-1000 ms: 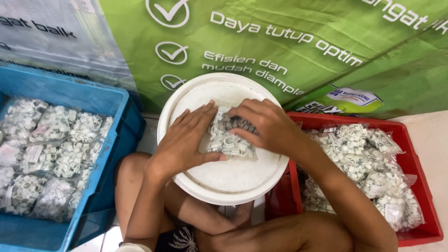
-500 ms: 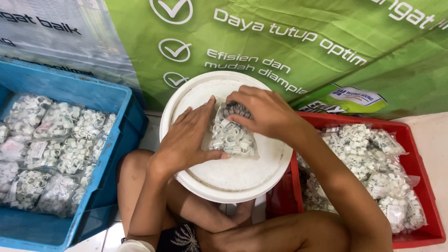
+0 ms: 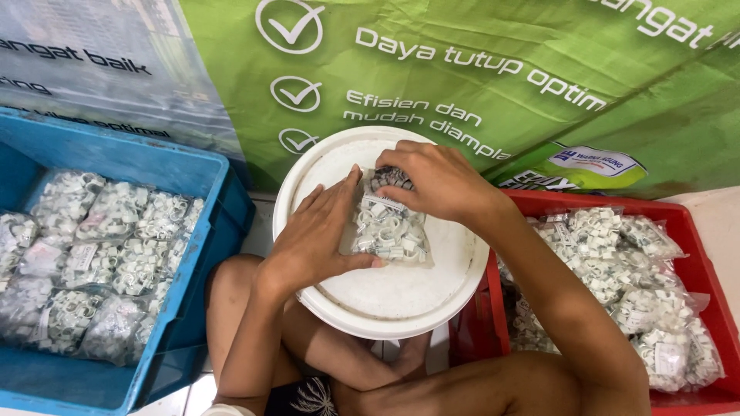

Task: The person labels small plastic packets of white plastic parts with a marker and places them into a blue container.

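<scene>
Since half a second ago the right hand (image 3: 441, 181) has slid up toward the top end of the little clear bag (image 3: 388, 225), and the bag itself looks turned a bit more upright on the lid; the left hand barely budged.

Going left to right: on the far left there's a blue crate (image 3: 202, 202) on the floor, filled with clear packets of small white plastic clips (image 3: 100, 254), all lying flat in rough rows. Next over, the person's bare knee sits under a white bucket lid (image 3: 393, 296) that they're using as a worktop on their lap. The left hand (image 3: 320, 235) lies flat on that lid, fingers spread wide and stretched out, with the fingertips and thumb pressed against the left edge and bottom of the bag, steadying it rather than gripping it. The bag sits roughly in the middle of the lid, stuffed with the same white clips. The right hand is curled over the bag's top end, fingers pinched narrow on the gathered plastic there. Far right is a red crate (image 3: 697, 250), touching the lid's edge, with a looser heap of more clip packets (image 3: 617, 270). Behind everything hangs a green banner (image 3: 493, 85) with white tick marks.
</scene>
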